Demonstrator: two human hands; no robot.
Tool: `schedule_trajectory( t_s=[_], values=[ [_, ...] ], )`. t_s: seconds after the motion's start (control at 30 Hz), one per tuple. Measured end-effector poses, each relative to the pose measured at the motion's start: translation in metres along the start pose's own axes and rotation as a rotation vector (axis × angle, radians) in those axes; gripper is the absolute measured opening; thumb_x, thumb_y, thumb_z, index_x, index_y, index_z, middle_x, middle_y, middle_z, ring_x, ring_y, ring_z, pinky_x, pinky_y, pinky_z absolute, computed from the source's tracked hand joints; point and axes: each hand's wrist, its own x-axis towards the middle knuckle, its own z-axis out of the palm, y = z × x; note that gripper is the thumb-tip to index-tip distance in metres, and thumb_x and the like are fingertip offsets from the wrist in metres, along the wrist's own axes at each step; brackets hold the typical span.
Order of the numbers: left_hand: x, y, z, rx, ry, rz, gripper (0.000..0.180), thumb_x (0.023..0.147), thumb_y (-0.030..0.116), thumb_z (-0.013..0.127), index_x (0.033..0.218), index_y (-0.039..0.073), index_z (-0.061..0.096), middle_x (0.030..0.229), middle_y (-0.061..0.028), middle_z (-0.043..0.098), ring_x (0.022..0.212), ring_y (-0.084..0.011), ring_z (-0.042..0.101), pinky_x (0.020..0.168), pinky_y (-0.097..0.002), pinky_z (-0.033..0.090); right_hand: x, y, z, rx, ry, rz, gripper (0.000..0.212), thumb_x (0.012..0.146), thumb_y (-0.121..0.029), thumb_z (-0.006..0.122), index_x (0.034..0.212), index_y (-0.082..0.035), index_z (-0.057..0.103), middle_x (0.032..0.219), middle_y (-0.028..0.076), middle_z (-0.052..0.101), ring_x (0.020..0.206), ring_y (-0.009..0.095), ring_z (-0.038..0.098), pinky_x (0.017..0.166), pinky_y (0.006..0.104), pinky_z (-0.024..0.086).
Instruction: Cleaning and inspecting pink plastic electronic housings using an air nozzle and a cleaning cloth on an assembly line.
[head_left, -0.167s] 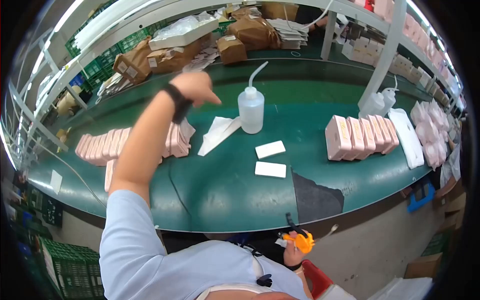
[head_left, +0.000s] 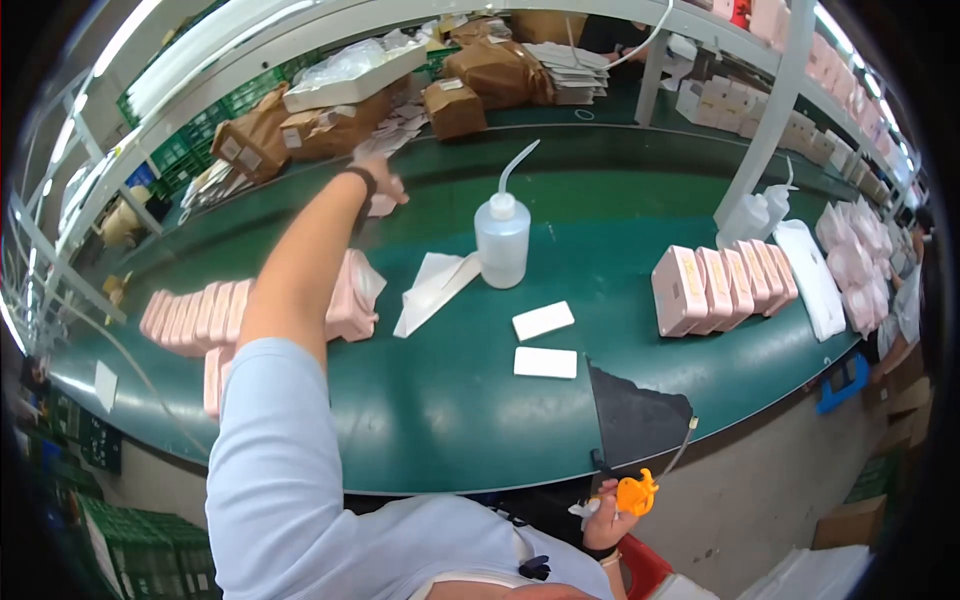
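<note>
The left hand (head_left: 380,177) is far left beside a pink piece (head_left: 382,206); its blurred fingers' state cannot be told. The right hand (head_left: 604,522) clamps an orange tool (head_left: 637,494) in its fingers, beside the green table (head_left: 440,425), near right.

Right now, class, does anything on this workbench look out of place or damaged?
Yes: the dark patch at the front edge of the green bench top, to the right of the nearer white block. Its jagged outline looks torn against the smooth green; whether it is exposed surface or a laid sheet is unclear.
</note>
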Motion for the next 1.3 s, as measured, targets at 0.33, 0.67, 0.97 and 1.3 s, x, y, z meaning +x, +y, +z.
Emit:
schedule_trajectory(
  t_s=[0.33, 0.67, 0.97, 1.3],
  values=[
    [0.084, 0.038, 0.040, 0.317, -0.058, -0.030, 0.086, 0.059, 0.045, 0.087, 0.129, 0.004, 0.059, 0.123, -0.0138, 0.067, 0.113, -0.0284, 0.065, 0.091, -0.0402, 0.054, 0.005, -0.026, 0.023, -0.164, -0.024, 0.043, 0.023, 0.090, -0.019, 0.068, 0.095, 0.002, 0.062, 0.087, 0.009, 0.065, 0.080, 0.017, 0.063, 0.076, 0.0302, 0.050],
    [-0.097, -0.064, -0.044, -1.623, -0.025, 0.156, 0.043, 0.079, 0.016, 0.065, 0.120, 0.003, 0.061, 0.114, -0.0155, 0.068, 0.107, -0.0291, 0.066, 0.094, -0.0389, 0.051, 0.023, -0.037, 0.037, -0.151, -0.047, -0.142, 0.021, 0.093, -0.016, 0.063, 0.102, 0.003, 0.061, 0.091, 0.008, 0.066, 0.077, 0.015, 0.062, 0.074, 0.0282, 0.050],
    [-0.370, -0.100, 0.027, -2.591, 0.230, 0.376, 0.045, 0.093, 0.019, 0.059, 0.133, 0.001, 0.049, 0.130, -0.0138, 0.059, 0.115, -0.0295, 0.060, 0.104, -0.0460, 0.047, 0.035, -0.112, 0.090, -0.112, -0.918, -0.231, 0.040, 0.091, -0.025, 0.070, 0.119, 0.001, 0.059, 0.089, 0.010, 0.067, 0.070, 0.018, 0.063, 0.068, 0.0288, 0.049],
    [-0.572, -0.104, 0.188, -1.587, 1.219, -0.269, 0.087, 0.075, -0.005, 0.079, 0.146, 0.003, 0.029, 0.126, -0.0161, 0.058, 0.113, -0.0224, 0.061, 0.094, -0.0362, 0.053, -0.015, -0.178, 0.205, -0.534, -1.407, -0.632, 0.039, 0.083, -0.039, 0.075, 0.097, -0.005, 0.063, 0.085, 0.012, 0.066, 0.067, 0.033, 0.062, 0.061, 0.0371, 0.049]
  ],
)
